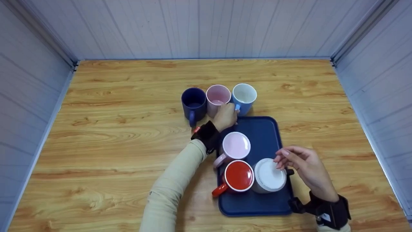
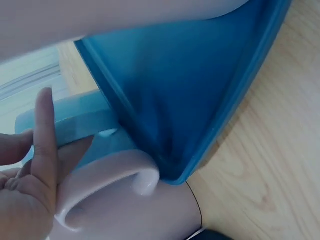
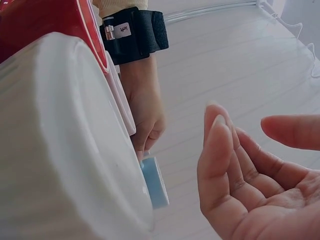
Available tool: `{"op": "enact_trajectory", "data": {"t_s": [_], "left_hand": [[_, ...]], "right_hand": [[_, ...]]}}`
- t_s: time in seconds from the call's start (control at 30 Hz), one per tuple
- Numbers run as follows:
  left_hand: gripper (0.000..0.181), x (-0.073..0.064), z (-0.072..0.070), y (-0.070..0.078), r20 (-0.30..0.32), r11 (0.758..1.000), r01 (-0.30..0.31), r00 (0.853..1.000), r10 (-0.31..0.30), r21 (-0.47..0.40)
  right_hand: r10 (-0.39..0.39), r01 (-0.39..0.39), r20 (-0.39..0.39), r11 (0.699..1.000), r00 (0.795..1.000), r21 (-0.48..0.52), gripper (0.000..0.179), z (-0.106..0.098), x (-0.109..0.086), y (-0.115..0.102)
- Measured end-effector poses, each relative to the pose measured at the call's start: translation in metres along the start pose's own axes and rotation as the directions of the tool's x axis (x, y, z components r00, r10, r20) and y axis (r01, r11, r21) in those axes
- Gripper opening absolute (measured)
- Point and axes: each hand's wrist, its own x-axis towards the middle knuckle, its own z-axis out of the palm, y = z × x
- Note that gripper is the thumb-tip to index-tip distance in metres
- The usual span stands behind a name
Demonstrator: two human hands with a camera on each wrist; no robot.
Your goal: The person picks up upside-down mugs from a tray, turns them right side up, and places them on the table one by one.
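Observation:
My left hand (image 1: 226,116) pinches the handle of a light blue mug (image 1: 247,105) that stands upright just past the tray's far edge. In the left wrist view a finger passes through the light blue handle (image 2: 85,126), with the thumb beside it. Directly left of that mug is an upright pink mug (image 1: 211,110), then an upright dark blue mug (image 1: 195,111). Over the right side of the dark blue tray (image 1: 265,135), my right hand (image 1: 309,167) hovers with loosely bent fingers, holding nothing. Its fingertips overlap a white mug (image 1: 272,175), set bottom up.
Also bottom up on the tray are a pale pink mug (image 1: 236,145) and a red mug (image 1: 239,175), their handles reaching over the left rim. The white mug's dark handle (image 1: 290,172) points right. Pale panel walls (image 1: 199,29) enclose the wooden table (image 1: 122,145).

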Motion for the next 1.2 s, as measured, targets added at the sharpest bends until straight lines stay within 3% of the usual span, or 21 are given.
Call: {"op": "enact_trajectory", "data": {"t_s": [0.1, 0.23, 0.33, 0.53, 0.63, 0.7, 0.77, 0.83, 0.97, 1.03, 1.2], "left_hand": [[0.020, 0.000, -0.001, 0.001, 0.002, 0.998, 0.007, 1.000, -0.007, 0.059], [0.022, -0.001, -0.002, 0.004, 0.002, 0.983, -0.028, 1.000, 0.028, 0.180], [0.019, -0.003, -0.003, 0.005, 0.006, 0.954, -0.083, 0.996, 0.085, 0.288], [0.016, -0.006, -0.005, 0.007, 0.011, 0.889, -0.171, 0.983, 0.183, 0.425], [0.019, -0.006, -0.006, 0.004, 0.032, 0.851, -0.236, 0.967, 0.251, 0.469], [0.018, -0.006, -0.007, 0.002, 0.048, 0.839, -0.277, 0.956, 0.289, 0.468], [0.016, -0.006, -0.008, 0.000, 0.063, 0.834, -0.313, 0.945, 0.321, 0.455], [0.014, -0.005, -0.008, 0.000, 0.080, 0.836, -0.335, 0.939, 0.335, 0.433], [0.014, -0.004, -0.007, 0.000, 0.092, 0.849, -0.333, 0.941, 0.325, 0.411], [0.013, -0.004, -0.004, 0.000, 0.085, 0.855, -0.316, 0.947, 0.309, 0.410], [0.009, -0.003, 0.000, 0.003, 0.073, 0.863, -0.300, 0.952, 0.297, 0.405]], "right_hand": [[0.002, -0.002, -0.004, 1.000, 1.000, 0.000, 0.023, -0.001, 0.000, 0.002], [-0.006, 0.006, -0.001, 1.000, 1.000, 0.015, 0.022, 0.000, 0.000, 0.002], [-0.007, 0.007, 0.005, 1.000, 1.000, 0.026, 0.021, 0.001, 0.001, 0.002], [-0.020, 0.021, 0.027, 1.000, 0.999, -0.013, 0.025, -0.010, 0.004, 0.014], [-0.083, 0.079, 0.100, 0.996, 0.992, 0.035, 0.022, -0.029, 0.008, 0.037], [-0.109, 0.101, 0.138, 0.993, 0.984, 0.062, 0.021, -0.037, 0.010, 0.046], [-0.120, 0.110, 0.148, 0.991, 0.982, 0.075, 0.022, -0.038, 0.010, 0.047], [-0.089, 0.087, 0.102, 0.996, 0.991, 0.025, 0.026, -0.027, 0.007, 0.032], [-0.072, 0.072, 0.078, 0.997, 0.994, 0.004, 0.023, -0.014, 0.005, 0.017], [-0.072, 0.072, 0.087, 0.997, 0.994, 0.007, 0.021, -0.031, 0.007, 0.035], [-0.070, 0.066, 0.080, 0.997, 0.994, 0.041, 0.023, -0.034, 0.006, 0.038]]}}
